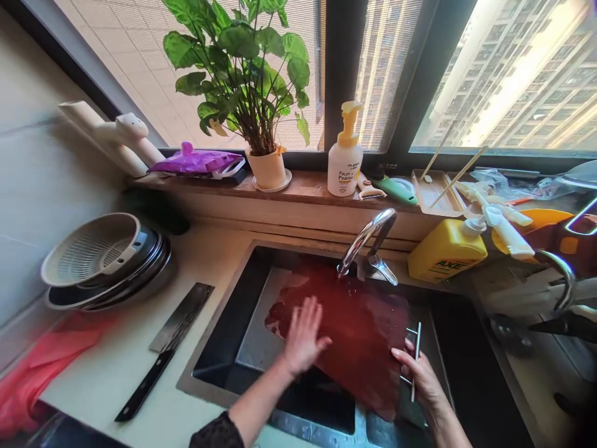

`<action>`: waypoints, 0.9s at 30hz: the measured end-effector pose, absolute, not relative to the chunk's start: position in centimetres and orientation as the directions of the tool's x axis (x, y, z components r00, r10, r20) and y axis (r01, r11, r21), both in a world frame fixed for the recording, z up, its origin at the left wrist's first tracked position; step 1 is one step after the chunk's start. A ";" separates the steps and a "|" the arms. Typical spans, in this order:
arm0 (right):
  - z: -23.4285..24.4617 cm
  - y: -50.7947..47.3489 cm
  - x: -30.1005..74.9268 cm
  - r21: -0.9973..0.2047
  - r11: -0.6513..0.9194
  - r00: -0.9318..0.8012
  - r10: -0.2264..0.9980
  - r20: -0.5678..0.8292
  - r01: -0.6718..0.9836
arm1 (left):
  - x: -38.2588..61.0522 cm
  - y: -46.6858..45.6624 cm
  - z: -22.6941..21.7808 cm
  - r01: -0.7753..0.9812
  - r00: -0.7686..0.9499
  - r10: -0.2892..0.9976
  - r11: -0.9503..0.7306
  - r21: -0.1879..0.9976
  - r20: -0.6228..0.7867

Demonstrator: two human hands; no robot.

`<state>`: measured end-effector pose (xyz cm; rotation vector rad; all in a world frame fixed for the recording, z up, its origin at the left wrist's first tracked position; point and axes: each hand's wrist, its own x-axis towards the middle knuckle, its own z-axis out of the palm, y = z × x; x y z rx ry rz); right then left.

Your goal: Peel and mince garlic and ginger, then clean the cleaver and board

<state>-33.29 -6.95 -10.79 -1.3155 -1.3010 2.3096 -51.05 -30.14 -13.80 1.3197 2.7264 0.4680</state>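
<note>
Left hand (305, 336), fingers spread flat on a wet red-brown cutting board (354, 330); right hand (417, 376), fingers curled around the board's right edge beside a steel handle (416, 361). Board aslant in a black sink (219, 323) below a chrome faucet (368, 239). Left of sink: cleaver (163, 351) on counter (107, 373); upper left, colander (91, 249) on stacked pans (133, 280).

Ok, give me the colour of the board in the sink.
The wet flat cutting board is deep reddish-brown; head view shows it best.
</note>
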 end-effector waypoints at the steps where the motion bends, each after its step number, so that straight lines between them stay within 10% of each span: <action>1: -10.7 -7.0 -33.3 -0.756 -0.607 -0.578 0.533 -0.617 0.247 | -52.9 -31.2 -14.0 0.631 -0.755 0.654 0.707 0.318 0.045; 4: -10.5 -7.1 -33.4 -0.732 -0.632 -0.530 0.543 -0.652 0.253 | -56.5 -32.2 -13.0 0.350 -0.923 0.376 0.725 0.594 0.085; 7: -10.4 -7.2 -33.3 -0.719 -0.643 -0.486 0.556 -0.674 0.263 | -56.8 -28.1 -11.0 -0.030 -0.939 0.327 0.242 0.970 -0.111; 9: -10.4 -7.1 -33.2 -0.718 -0.640 -0.491 0.549 -0.676 0.274 | -56.3 -23.5 -9.7 -0.349 -0.868 0.376 0.003 0.937 -0.324; 14: -10.9 -6.8 -33.0 -0.743 -0.588 -0.500 0.561 -0.660 0.320 | -55.2 -14.3 -8.1 -0.471 -0.796 0.475 -0.094 0.877 -0.376; 18: -11.6 -6.6 -32.8 -0.747 -0.569 -0.495 0.566 -0.660 0.344 | -51.0 -14.4 -8.8 -0.031 -0.778 0.628 0.004 1.000 -0.027; 21: -11.9 -6.5 -32.8 -0.762 -0.563 -0.548 0.547 -0.633 0.319 | -48.6 -16.9 -10.4 0.652 -0.351 0.892 0.016 0.758 0.284; 24: -11.7 -6.6 -32.8 -0.750 -0.575 -0.535 0.542 -0.648 0.326 | -51.0 -19.9 -12.1 0.892 -0.161 0.972 0.068 0.448 0.173; 27: -11.2 -6.8 -33.0 -0.727 -0.588 -0.470 0.560 -0.682 0.354 | -57.4 -23.6 -12.9 0.849 -0.462 0.887 0.438 0.296 0.011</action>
